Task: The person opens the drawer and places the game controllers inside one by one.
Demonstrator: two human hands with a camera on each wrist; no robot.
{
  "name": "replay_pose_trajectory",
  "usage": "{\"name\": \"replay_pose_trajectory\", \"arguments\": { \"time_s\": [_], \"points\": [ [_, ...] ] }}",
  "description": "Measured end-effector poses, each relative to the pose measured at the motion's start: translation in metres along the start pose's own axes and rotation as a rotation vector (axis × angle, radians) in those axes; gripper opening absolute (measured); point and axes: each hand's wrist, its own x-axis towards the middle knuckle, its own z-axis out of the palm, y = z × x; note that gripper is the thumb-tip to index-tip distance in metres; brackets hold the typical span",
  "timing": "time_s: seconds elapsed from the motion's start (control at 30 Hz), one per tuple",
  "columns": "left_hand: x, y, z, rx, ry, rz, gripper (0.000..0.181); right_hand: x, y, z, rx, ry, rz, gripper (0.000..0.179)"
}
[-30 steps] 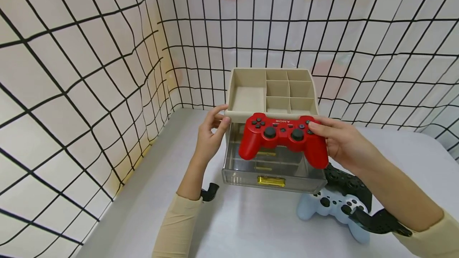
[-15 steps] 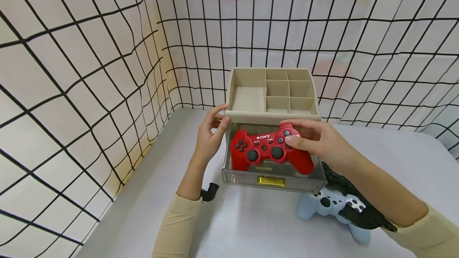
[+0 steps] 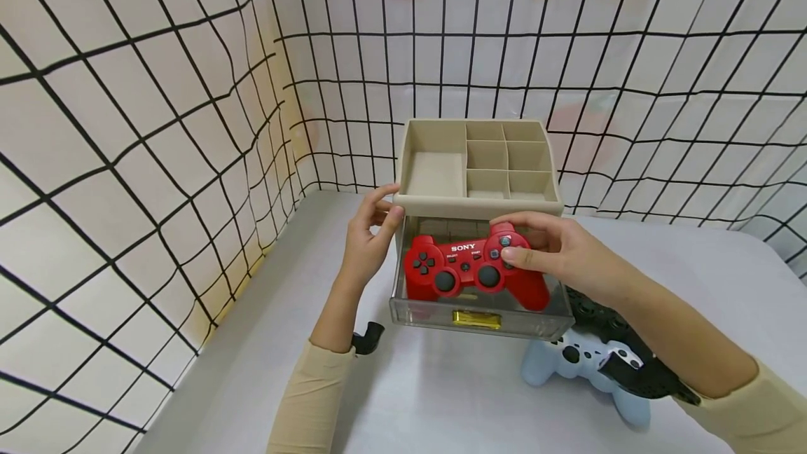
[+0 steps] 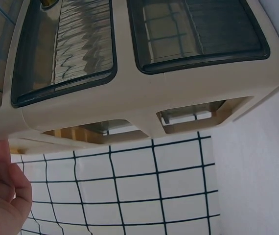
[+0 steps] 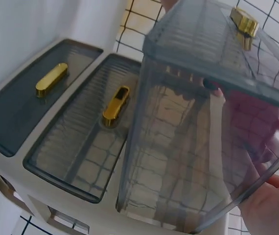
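A small beige desktop drawer organizer stands against the back grid, its clear top drawer pulled out toward me. My left hand holds the organizer's left front corner, thumb at the front edge and fingers along the side. In my right hand is the red game controller, pinched by its right end with the thumb on the face buttons. Buttons up, the controller lies within the drawer's outline. Through the drawer's clear wall in the right wrist view, the controller shows as a dark red shape.
A light blue controller and a black controller lie on the white table, partly hidden by my right forearm. Divided compartments form the organizer's top. Two closed drawers with gold handles sit below. Black wire grid lines the back and left.
My right hand has moved left and down with the red controller, from over the drawer's right side into its outline. The left hand stays at the organizer's corner.
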Motion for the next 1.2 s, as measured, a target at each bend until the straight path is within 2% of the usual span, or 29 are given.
{"name": "replay_pose_trajectory", "arguments": {
  "time_s": [0.43,0.63,0.8,0.9,1.07,1.2],
  "points": [
    [-0.002,-0.001,-0.002,-0.001,0.0,-0.008,0.033,-0.001,-0.001,0.002,-0.194,-0.025,0.029,0.046],
    [-0.001,-0.001,-0.002,0.0,0.002,-0.005,0.032,-0.001,-0.001,0.003,-0.247,0.0,0.022,0.043],
    [-0.001,-0.001,-0.002,-0.008,0.001,0.004,0.032,-0.001,-0.004,0.008,-0.375,0.042,0.035,0.038],
    [0.0,-0.001,-0.002,-0.011,-0.001,0.006,0.032,-0.001,-0.006,0.011,-0.462,0.05,0.054,0.041],
    [0.0,-0.001,-0.001,-0.011,-0.005,0.003,0.032,0.002,-0.007,0.015,-0.624,0.038,0.055,0.049],
    [0.0,0.0,-0.001,-0.005,-0.009,0.003,0.032,0.004,-0.007,0.019,-0.687,0.03,0.048,0.052]
  ]
}}
